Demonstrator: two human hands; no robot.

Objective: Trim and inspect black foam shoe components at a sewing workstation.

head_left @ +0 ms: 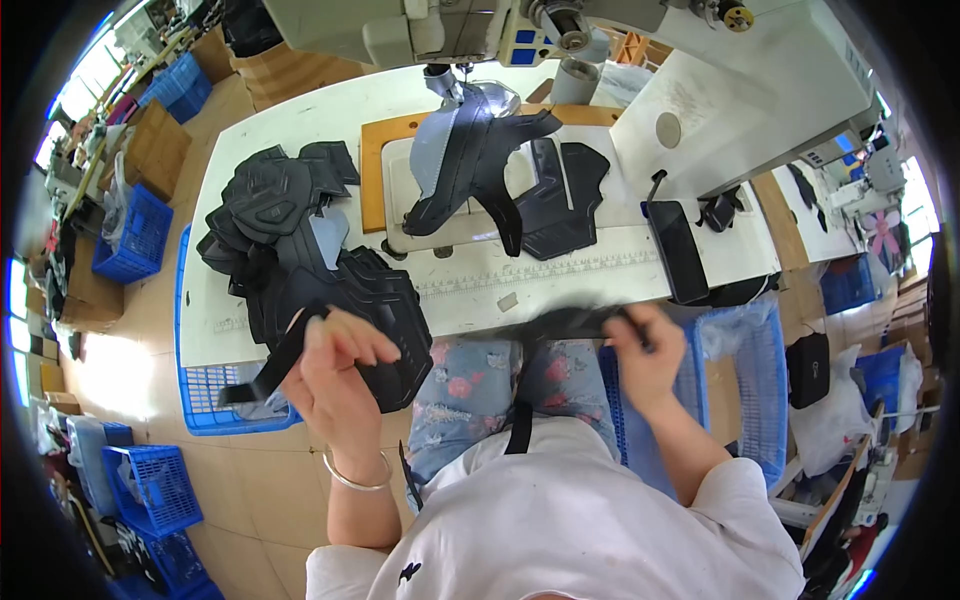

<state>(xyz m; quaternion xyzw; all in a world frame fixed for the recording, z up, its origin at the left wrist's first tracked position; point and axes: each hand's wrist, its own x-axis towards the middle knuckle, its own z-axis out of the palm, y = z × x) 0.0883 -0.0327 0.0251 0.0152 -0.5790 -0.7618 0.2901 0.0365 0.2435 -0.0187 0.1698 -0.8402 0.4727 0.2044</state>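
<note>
My left hand (340, 375), with a bangle at its wrist, is closed on a black strap (283, 360) whose end hangs off toward the left. Beneath and beyond it lies a pile of black padded pieces (265, 215). Over my lap, my right hand (648, 355) grips a dark piece (570, 322) at its right end; motion smears it, so its exact kind cannot be made out. Under the sewing machine's head (455, 85) rests a black and grey shaped fabric piece (465, 160). A flat black panel (570, 205) sits just right of it.
The white table (290, 110) has a ruler strip (540, 272) along its near side. A black phone (678, 252) lies at the right. Blue baskets (235, 405) stand below the table on both sides. The machine's arm (740, 110) rises over the right side.
</note>
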